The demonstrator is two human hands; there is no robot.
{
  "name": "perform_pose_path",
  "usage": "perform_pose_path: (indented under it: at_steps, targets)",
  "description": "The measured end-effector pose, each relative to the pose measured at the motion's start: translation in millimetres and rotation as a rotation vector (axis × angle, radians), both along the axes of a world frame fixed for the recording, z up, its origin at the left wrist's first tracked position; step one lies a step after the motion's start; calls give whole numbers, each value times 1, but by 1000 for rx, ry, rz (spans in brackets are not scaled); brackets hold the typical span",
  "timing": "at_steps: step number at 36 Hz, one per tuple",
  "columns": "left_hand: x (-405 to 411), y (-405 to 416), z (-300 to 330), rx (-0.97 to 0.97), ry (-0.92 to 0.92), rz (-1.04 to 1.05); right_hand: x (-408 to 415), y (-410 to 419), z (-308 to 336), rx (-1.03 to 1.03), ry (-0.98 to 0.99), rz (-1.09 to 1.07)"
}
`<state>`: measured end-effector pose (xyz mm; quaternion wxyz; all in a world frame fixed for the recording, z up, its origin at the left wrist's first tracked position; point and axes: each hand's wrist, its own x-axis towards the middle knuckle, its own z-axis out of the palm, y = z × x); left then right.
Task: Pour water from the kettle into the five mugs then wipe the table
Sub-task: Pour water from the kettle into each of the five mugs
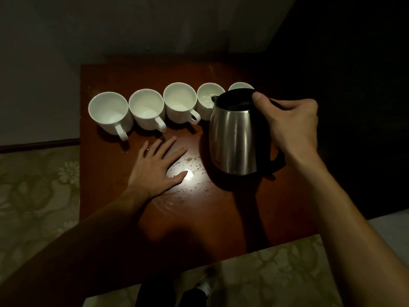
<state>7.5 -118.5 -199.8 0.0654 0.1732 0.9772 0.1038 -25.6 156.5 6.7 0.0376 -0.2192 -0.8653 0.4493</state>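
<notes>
Gripping the black handle of the brushed steel kettle (234, 138), the right hand (292, 127) tilts its spout over the fourth of five white ceramic mugs (208, 99). Left of the kettle, the left hand (157, 167) lies flat, fingers spread, on the wet brown wooden table (199, 218). Kettle likely heavy, rigid, slick-sided: keep to the handle. Mugs look breakable.
</notes>
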Motion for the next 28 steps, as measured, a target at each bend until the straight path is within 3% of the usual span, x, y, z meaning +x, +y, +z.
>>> perform_pose_path:
  at_steps: [28]
  targets:
    - [1, 0, 1, 10, 16, 6, 1, 3, 3, -8, 4, -30]
